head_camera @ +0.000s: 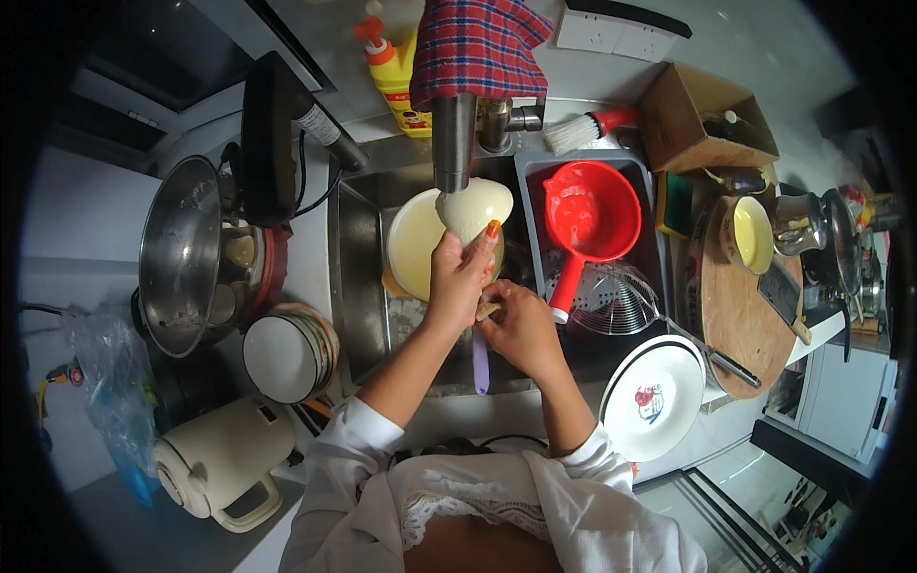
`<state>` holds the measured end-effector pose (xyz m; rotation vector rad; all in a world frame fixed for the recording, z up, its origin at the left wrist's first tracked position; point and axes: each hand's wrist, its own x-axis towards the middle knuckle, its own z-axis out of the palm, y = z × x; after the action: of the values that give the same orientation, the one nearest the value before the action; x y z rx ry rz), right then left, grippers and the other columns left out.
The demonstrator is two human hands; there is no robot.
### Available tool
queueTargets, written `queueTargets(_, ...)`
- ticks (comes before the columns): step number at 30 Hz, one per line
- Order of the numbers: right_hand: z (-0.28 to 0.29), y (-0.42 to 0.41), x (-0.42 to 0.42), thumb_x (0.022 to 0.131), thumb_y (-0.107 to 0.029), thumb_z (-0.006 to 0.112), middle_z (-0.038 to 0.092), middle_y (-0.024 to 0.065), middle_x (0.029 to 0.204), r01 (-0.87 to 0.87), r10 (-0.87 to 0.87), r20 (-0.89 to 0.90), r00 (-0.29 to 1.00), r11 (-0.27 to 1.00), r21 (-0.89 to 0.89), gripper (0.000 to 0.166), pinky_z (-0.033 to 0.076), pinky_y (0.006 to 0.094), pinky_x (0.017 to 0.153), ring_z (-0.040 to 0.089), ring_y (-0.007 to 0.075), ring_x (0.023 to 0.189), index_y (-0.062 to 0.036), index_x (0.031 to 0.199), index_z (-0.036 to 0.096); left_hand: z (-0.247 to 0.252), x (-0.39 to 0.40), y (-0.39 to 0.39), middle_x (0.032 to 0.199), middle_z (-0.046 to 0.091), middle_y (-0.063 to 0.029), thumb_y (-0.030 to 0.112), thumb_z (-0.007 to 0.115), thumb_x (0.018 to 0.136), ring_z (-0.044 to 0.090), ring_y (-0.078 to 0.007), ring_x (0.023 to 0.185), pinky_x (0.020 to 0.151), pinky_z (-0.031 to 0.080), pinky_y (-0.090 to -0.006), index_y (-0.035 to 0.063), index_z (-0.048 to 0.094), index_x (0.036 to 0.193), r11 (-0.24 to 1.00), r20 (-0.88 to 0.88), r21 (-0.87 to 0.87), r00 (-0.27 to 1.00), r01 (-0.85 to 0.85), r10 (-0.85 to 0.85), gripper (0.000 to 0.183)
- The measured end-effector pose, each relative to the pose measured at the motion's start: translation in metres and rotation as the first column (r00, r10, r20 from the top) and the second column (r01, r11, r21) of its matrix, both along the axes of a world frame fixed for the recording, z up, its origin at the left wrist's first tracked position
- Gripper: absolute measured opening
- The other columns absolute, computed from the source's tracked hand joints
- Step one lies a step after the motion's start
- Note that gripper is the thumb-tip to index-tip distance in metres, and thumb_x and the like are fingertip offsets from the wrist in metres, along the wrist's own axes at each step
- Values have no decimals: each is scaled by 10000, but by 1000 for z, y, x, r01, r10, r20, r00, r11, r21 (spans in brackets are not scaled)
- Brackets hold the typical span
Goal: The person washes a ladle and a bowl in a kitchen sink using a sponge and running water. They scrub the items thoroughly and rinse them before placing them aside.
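A smooth, pale, bulbous item (474,208), whose kind I cannot tell, is directly below the grey faucet spout (453,147). My left hand (458,276) is wrapped around its narrower lower part, with the thumb pointing up. Just below and to the right, my right hand (517,322) pinches a small tan piece (488,308) between thumb and fingers. Behind the left hand, a cream-coloured basin (412,247) stands in the steel sink (362,286). A purple handle (481,365) points towards me below the hands; its other end is hidden.
A grey tray (526,179) at right holds a red ladle (593,211) and a wire strainer (616,297). White plates (653,401), a cutting board (749,322) and a cleaver (781,294) lie further right. Bowls (283,358), a steel wok (183,258) and an electric kettle (226,458) stand left.
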<state>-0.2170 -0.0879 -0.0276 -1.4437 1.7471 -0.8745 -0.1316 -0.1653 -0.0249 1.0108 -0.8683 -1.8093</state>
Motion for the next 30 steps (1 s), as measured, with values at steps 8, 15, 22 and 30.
queueTargets(8, 27, 4, -2, 604, -110, 669, 587, 144, 740, 32, -30, 199, 980, 999, -8, 257, 445, 386, 673, 552, 316, 735, -19, 823, 570, 23, 10, 8, 840, 529, -74, 126, 453, 915, 382, -18, 551, 474, 316, -156, 29, 411, 1111, 959, 6, -213, 982, 187, -190, 223)
queueTargets(15, 35, 10, -5, 618, -78, 657, 581, 152, 735, 30, -19, 174, 985, 998, -60, 238, 449, 375, 668, 557, 323, 729, -4, 827, 572, 37, 10, 15, 760, 517, -26, 173, 441, 928, 367, -20, 558, 508, 334, -181, 24, 467, 1028, 925, 108, -302, 973, 229, -205, 181)
queueTargets(22, 46, 14, -34, 672, 13, 572, 611, 138, 818, 175, -103, 364, 926, 970, -169, 194, 463, 315, 717, 603, 268, 760, 11, 866, 577, 14, 33, 16, 704, 452, 15, 306, 376, 954, 356, -39, 575, 512, 310, -192, 34, 499, 965, 944, 259, -132, 930, 302, -261, 299)
queueTargets(30, 52, -1, -18, 631, -59, 631, 562, 98, 1099, 52, -173, -120, 978, 751, -658, 307, 335, 421, 912, 499, 297, 1026, -101, 935, 629, 3, 18, 45, 983, 571, -201, 27, 521, 796, 555, -366, 930, 795, 430, -389, -9, 475, 1104, 749, 550, -498, 827, 437, -117, 314)
